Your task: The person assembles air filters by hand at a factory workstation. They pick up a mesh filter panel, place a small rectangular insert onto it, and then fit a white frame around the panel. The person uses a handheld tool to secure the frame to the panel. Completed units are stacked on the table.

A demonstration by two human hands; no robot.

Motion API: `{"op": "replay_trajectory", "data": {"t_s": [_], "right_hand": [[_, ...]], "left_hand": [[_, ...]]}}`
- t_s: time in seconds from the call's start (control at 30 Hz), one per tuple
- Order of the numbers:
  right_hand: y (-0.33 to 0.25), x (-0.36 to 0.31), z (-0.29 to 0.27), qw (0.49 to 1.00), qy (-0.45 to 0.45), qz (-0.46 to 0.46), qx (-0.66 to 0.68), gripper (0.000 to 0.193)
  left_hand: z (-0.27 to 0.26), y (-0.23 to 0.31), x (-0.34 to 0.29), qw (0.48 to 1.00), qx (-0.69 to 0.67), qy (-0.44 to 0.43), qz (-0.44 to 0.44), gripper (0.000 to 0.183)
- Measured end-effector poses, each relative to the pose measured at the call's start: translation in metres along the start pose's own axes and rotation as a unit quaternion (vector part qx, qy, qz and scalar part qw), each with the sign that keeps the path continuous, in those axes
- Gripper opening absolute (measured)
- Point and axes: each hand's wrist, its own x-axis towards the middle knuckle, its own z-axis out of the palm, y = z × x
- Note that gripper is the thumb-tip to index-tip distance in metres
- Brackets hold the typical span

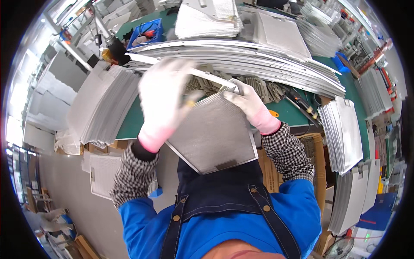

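A grey metal mesh filter panel (215, 134) rests tilted against my lap, light edge strips along its lower sides. My right hand (250, 103), in a white glove with a pink cuff, is closed on the panel's upper corner. There its fingers also meet the end of a thin white metal strip (211, 77), which runs up and left behind my left hand. My left hand (166, 99), gloved the same way, hovers over the panel's upper left edge. Motion smears its fingers, so what they hold cannot be made out.
Long metal strips (241, 56) lie across the green bench (129, 125), with piled small metal pieces (263, 88) before them. Stacked mesh panels stand left (103, 103) and right (343, 134). A power screwdriver (304, 103) lies at right; a blue bin (146, 32) stands far left.
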Motion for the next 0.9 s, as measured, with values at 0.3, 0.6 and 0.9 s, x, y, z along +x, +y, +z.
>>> {"op": "replay_trajectory", "data": {"t_s": [0.3,0.6,0.9], "right_hand": [[-0.019,0.015,-0.001,0.986,-0.049,0.031,-0.155,0.029],[-0.04,0.011,-0.066,0.932,-0.244,0.024,-0.265,0.033],[-0.048,0.007,-0.041,0.875,-0.222,-0.109,-0.417,0.036]], "left_hand": [[0.028,-0.006,0.011,0.891,-0.208,-0.366,-0.17,0.032],[0.034,-0.019,-0.008,0.861,-0.249,-0.43,-0.108,0.032],[0.049,-0.01,0.003,0.833,-0.333,-0.434,-0.081,0.029]]}}
